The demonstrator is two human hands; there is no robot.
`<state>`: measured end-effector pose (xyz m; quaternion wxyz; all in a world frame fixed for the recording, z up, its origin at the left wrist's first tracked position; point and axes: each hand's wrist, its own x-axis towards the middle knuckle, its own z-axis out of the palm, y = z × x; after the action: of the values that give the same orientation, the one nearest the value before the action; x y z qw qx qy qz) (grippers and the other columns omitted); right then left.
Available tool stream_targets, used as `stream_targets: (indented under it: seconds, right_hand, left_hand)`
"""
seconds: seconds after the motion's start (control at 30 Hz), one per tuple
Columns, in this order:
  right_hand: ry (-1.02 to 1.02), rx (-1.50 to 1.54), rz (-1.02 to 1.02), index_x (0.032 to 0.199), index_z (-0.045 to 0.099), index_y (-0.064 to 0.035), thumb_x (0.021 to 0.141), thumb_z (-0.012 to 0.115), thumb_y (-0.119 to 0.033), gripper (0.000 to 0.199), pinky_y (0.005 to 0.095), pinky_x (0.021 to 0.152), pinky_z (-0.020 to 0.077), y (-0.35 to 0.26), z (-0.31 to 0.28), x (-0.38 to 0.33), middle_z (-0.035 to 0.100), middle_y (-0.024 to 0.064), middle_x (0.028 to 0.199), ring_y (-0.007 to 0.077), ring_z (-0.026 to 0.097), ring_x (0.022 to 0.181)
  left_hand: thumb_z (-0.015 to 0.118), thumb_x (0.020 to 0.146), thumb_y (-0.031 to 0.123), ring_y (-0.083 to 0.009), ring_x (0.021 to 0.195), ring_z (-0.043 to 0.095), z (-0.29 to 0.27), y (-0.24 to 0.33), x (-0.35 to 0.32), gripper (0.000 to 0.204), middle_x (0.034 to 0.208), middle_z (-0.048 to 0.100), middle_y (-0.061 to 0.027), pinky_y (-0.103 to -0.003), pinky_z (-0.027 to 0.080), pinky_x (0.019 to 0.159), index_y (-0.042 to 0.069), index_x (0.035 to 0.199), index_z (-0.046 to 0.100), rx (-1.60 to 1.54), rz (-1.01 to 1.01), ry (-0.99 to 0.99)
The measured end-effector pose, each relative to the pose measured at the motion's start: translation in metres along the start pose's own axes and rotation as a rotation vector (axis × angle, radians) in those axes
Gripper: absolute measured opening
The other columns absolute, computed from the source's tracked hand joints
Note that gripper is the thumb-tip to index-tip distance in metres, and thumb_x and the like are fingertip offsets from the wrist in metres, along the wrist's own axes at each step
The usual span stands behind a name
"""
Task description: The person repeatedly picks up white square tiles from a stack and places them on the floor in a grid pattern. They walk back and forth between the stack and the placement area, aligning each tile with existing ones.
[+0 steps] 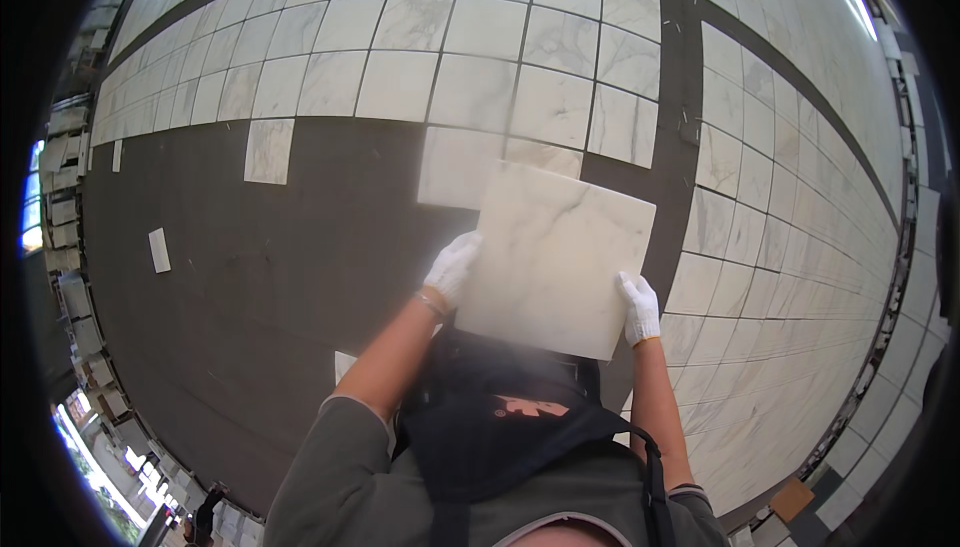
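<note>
A square white marble tile [560,257] with faint grey veins is held up in front of my body, tilted a little. My left hand [455,265], in a white knit glove, grips its left edge. On the opposite edge my right hand [640,307], gloved the same way, holds it with the thumb on the face. The fingers behind the tile are hidden. Beyond it, rows of similar marble tiles [398,85] lie on the dark floor [330,217], and the held tile covers part of the nearest ones.
A lone tile [269,151] sticks out below the rows at left. Small white strips [159,250] lie on the dark floor. Across a dark lane [680,67], more tiles [735,237] cover the right side. Stacked pieces [85,312] line the left edge.
</note>
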<state>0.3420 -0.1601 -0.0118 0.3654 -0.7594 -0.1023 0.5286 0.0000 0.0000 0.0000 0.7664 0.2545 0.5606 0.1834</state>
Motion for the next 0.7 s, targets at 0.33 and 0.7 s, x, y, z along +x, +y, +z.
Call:
stream_targets:
  seconds: [0.33, 0.7]
  right_hand:
    - [-0.056, -0.080, -0.032, 0.121, 0.066, -0.0018, 0.098, 0.068, -0.030, 0.036, 0.0300, 0.085, 0.0498, -0.034, 0.030, 0.011, 0.069, 0.0042, 0.110, 0.0133, 0.063, 0.097]
    - [0.011, -0.074, -0.017, 0.117, 0.067, -0.0026, 0.097, 0.068, -0.032, 0.035, 0.0304, 0.081, 0.0502, -0.045, 0.038, 0.007, 0.069, 0.0037, 0.106, 0.0137, 0.063, 0.095]
  left_hand:
    - [0.057, 0.105, 0.038, -0.0197, 0.132, 0.050, -0.016, -0.002, -0.010, 0.059, 0.144, 0.056, -0.0113, -0.032, 0.039, 0.111, -0.004, 0.146, 0.048, -0.158, -0.028, 0.064]
    - [0.057, 0.104, 0.038, -0.0205, 0.137, 0.046, -0.011, 0.001, -0.002, 0.060, 0.149, 0.053, -0.0113, -0.033, 0.035, 0.114, -0.002, 0.147, 0.047, -0.170, -0.017, 0.064]
